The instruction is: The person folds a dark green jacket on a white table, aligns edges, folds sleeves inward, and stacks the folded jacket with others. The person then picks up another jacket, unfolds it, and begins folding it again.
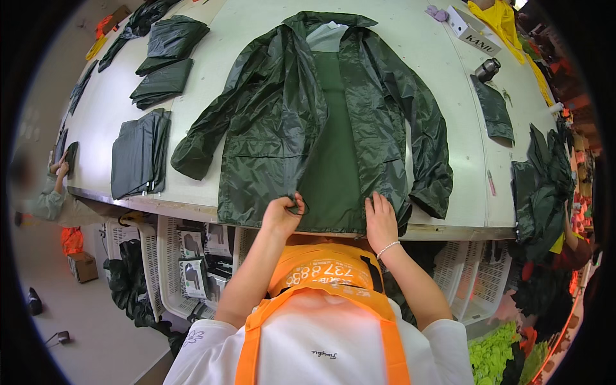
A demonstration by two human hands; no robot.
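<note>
Your left hand (282, 215) pinches the lower front edge of the dark green rain jacket (321, 122), fingers closed on a small fold of fabric at the hem of the left front panel. Your right hand (381, 221) lies flat on the opposite front panel near its hem, fingers extended and together, gripping nothing (the palm appears to pin the slippery fabric in place).

The jacket lies face up and open on the white work table (443, 96), collar away from you, hem at the near edge, sleeves spread to both sides. This layout keeps both front panels within your reach.

Folded dark garments (141, 154) sit well apart on the left of the table; a small metal flask (487, 68) and a yellow garment (497, 22) lie at the far right. White plastic baskets (186, 263) stand under the table.
</note>
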